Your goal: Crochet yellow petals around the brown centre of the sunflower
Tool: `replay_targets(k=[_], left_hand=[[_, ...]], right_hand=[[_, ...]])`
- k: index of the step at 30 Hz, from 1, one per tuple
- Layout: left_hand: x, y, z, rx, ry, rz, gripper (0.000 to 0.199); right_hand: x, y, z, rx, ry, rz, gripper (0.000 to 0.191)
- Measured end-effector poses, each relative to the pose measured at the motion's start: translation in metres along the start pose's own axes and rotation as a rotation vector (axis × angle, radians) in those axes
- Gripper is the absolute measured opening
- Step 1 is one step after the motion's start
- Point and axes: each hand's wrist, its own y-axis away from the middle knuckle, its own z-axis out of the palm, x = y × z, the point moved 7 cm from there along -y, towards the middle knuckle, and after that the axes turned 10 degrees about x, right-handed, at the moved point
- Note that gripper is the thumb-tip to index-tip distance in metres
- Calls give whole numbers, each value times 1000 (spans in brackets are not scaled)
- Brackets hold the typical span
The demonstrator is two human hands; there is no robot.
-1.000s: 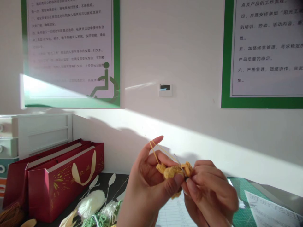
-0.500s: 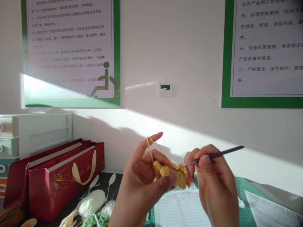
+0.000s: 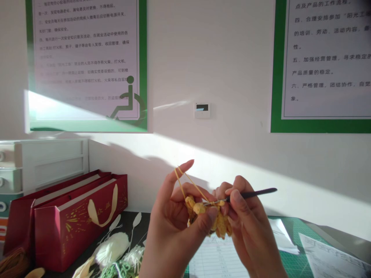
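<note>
My left hand pinches a piece of yellow crochet work between thumb and fingers. A strand of yellow yarn runs up over its raised index finger and down to the work. My right hand grips a dark-handled crochet hook like a pencil. The hook's thin metal tip sits in the top edge of the crochet, and its very end is hidden among the stitches.
Red gift bags stand at the left by a white drawer unit. Cream and green yarn pieces lie on the dark table. Printed sheets lie on a green cutting mat at the right. Posters hang on the wall.
The crochet hook has moved back into the work, with its handle now lower and further left. Both hands have drawn closer together, and the crochet has turned slightly.
</note>
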Motion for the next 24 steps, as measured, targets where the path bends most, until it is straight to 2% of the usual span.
replay_targets(k=[4,9,13,18,24], left_hand=[[2,2,1,-17,-2,24,83],[3,5,6,-104,31,-21,85],[3,7,8,-173,89,-76,88],[-1,11,10,-322,135,-176,94],[-4,12,8,-388,165,-219,98]], right_hand=[[-1,2,1,-18,-8,-73,20],[0,3,6,-28,-53,-101,17],[1,6,11,-50,-78,-95,18],[0,6,13,-68,-109,-80,20],[1,6,12,-71,-86,-55,21]])
